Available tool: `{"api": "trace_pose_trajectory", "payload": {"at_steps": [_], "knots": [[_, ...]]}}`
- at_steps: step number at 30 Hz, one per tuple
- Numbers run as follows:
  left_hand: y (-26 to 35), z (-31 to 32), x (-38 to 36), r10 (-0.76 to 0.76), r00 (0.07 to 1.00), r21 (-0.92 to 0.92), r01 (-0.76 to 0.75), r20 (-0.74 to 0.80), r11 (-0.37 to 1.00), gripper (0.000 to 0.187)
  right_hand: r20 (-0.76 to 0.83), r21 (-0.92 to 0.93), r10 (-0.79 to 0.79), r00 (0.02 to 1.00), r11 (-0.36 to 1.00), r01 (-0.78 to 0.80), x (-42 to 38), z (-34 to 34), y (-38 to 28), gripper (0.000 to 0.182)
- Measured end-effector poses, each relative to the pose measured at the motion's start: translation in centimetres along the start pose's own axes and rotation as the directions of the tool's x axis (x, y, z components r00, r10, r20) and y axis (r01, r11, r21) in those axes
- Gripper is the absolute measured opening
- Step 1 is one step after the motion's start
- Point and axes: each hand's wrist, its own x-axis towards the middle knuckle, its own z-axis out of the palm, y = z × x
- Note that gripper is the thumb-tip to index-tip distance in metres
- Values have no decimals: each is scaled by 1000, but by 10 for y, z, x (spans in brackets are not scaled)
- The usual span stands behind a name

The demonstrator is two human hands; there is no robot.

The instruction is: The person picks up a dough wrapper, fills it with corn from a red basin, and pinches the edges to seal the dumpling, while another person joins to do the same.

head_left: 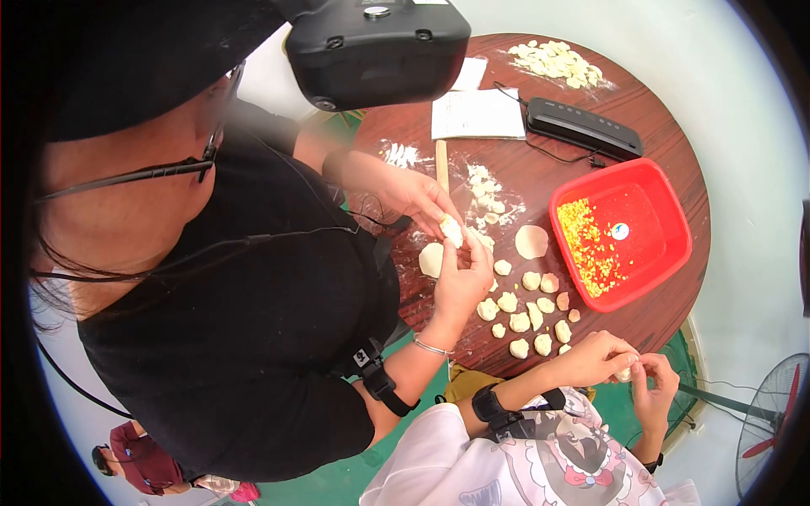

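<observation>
My left hand (415, 198) and my right hand (464, 274) meet over the near side of the table. Between their fingertips they hold a small pale dumpling (452, 230), its dough gathered and lumpy. What is inside it cannot be seen. Just below my left hand lies a flat round wrapper (431, 260), partly hidden by my right hand. Another round wrapper (531, 242) lies farther out, beside the red basin (685, 244) with chopped orange-yellow filling (582, 240). Several lumpy dumplings (508, 302) sit to the right of my right hand.
A co-worker's hands (616, 361) pinch a small pale piece at the table's right. Past my left hand are a rolling pin (441, 164), floured dough pieces (485, 190), papers (477, 115), a black device (584, 128) with a cord and a pile of dough pieces (557, 63).
</observation>
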Motion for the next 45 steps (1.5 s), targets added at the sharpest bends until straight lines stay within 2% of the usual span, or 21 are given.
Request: {"api": "trace_pose_trajectory", "payload": {"at_steps": [11,27,29,32,35,45], "knots": [[-4,2,0,26,1000,32,-26,-4,999,26,3,3,-3,1000,1000,3,-3,0,3,7],[0,2,-3,53,998,-25,-53,-25,998,26,13,4,-17,1000,1000,17,0,-1,0,6],[1,3,-4,30,999,-22,-31,-35,999,26,24,42,42,999,998,-43,-2,-1,2,6],[6,4,-7,1,999,0,-1,-50,1000,27,44,44,42,998,998,-44,-3,-2,4,6],[8,7,-10,-7,999,8,8,-48,1000,28,29,33,-14,999,999,13,-3,-2,0,6],[1,30,-24,-46,996,-6,46,-78,999,29,40,74,-31,999,997,28,-25,-10,1,7]]}}
